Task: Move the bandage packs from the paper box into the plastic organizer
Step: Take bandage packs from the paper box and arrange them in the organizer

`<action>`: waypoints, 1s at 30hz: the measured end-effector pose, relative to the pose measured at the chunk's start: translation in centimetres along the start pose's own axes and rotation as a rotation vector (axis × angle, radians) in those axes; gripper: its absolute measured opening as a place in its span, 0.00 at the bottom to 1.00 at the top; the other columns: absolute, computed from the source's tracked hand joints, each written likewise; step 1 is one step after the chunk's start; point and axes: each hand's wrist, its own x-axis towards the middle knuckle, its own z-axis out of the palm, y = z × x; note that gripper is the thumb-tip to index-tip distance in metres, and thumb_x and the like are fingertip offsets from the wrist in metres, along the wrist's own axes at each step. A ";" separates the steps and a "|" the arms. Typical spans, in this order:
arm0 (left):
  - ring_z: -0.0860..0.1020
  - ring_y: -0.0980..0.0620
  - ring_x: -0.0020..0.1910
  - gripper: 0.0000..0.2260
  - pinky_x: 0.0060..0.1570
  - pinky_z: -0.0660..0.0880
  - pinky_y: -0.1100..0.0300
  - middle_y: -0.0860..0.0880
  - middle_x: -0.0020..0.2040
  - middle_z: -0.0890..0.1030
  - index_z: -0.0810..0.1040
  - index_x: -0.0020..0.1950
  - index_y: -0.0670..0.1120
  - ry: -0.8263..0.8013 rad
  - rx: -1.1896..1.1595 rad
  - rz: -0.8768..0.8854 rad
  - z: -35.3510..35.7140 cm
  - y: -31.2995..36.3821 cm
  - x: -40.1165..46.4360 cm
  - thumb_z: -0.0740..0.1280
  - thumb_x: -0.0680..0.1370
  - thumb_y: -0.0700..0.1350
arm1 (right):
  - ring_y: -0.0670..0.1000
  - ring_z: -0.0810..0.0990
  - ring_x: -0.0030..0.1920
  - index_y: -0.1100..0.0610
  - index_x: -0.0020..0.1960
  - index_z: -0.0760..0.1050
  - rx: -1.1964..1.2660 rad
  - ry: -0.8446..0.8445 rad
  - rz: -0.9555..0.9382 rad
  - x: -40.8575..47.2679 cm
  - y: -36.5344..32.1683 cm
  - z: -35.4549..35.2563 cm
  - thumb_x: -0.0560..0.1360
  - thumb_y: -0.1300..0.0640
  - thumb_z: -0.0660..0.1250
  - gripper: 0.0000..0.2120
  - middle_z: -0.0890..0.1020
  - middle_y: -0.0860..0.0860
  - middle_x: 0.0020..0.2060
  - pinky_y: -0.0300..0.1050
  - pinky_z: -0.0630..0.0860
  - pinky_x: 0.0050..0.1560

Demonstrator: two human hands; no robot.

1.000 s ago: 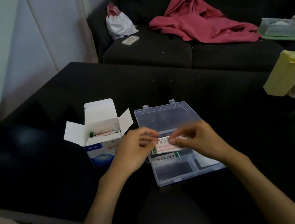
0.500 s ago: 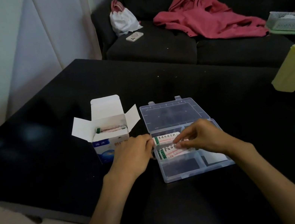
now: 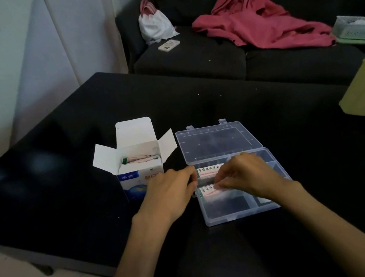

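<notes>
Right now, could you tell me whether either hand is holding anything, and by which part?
The right hand pinches a bandage pack at its right end, inside the plastic organizer. The left hand's hold cannot be told.

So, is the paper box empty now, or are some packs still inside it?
Not empty. The paper box stands open, flaps spread, and bandage packs still show inside.

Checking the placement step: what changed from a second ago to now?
The bandage pack held above the plastic organizer by both hands went down into a left compartment, in front of the pack already there. The right hand still has fingertips on it; the left hand now rests at the organizer's left edge. Unchanged: the paper box, open with packs inside, and the organizer's lid, open.
</notes>
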 end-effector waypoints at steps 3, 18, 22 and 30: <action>0.77 0.54 0.43 0.09 0.51 0.74 0.54 0.51 0.51 0.80 0.71 0.60 0.54 0.002 0.027 0.029 0.2 0.4 0.1 0.56 0.82 0.51 | 0.41 0.79 0.44 0.47 0.49 0.81 -0.149 0.018 -0.036 0.1 -0.3 0.2 0.72 0.43 0.69 0.11 0.83 0.44 0.44 0.39 0.76 0.48; 0.74 0.52 0.44 0.13 0.51 0.72 0.54 0.50 0.46 0.77 0.73 0.59 0.51 -0.132 0.068 -0.008 1.6 1.4 0.5 0.52 0.83 0.51 | 0.43 0.82 0.40 0.53 0.45 0.82 -0.035 -0.179 0.325 0.4 0.8 -4.6 0.74 0.47 0.68 0.10 0.84 0.48 0.40 0.43 0.80 0.47; 0.74 0.51 0.46 0.13 0.47 0.69 0.56 0.49 0.51 0.78 0.74 0.57 0.50 -0.095 0.078 -0.024 1.6 1.6 0.6 0.52 0.83 0.50 | 0.48 0.81 0.41 0.55 0.43 0.80 -0.081 -0.309 0.613 0.4 1.2 -3.7 0.73 0.41 0.67 0.17 0.82 0.49 0.38 0.42 0.78 0.46; 0.76 0.47 0.52 0.13 0.44 0.66 0.56 0.45 0.56 0.78 0.70 0.63 0.48 -0.071 0.171 -0.068 1.6 2.6 0.4 0.52 0.83 0.49 | 0.53 0.76 0.57 0.57 0.64 0.70 -0.236 -0.377 0.644 1.4 -1.4 -1.4 0.73 0.40 0.67 0.27 0.77 0.53 0.59 0.47 0.73 0.58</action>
